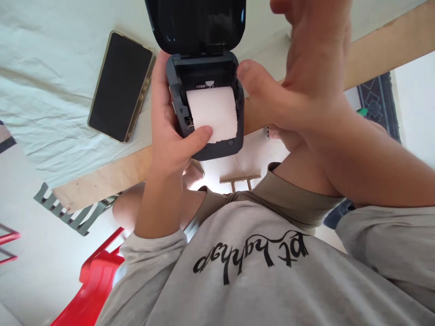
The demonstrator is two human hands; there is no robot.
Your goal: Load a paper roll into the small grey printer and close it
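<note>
A small dark portable thermal printer [219,151] is held above the table edge, its glossy black lid [200,25] swung up. A white paper roll [217,106] sits in its compartment, with a ragged paper edge at the lower right. My left hand [168,131] grips the printer from the left, fingers behind it and thumb pressing on the roll. Just right of the printer is my right hand [302,77], thumb stretched out with its tip at the printer's upper right edge. It appears to hold nothing; most of its other fingers are cut off by the frame's top.
A smartphone [120,86] with a dark screen lies on the pale cloth [54,104] at left. A bare wooden strip [105,179] runs along the table's near edge. Below are a green-grey slatted piece [68,217] and a red plastic object [91,280].
</note>
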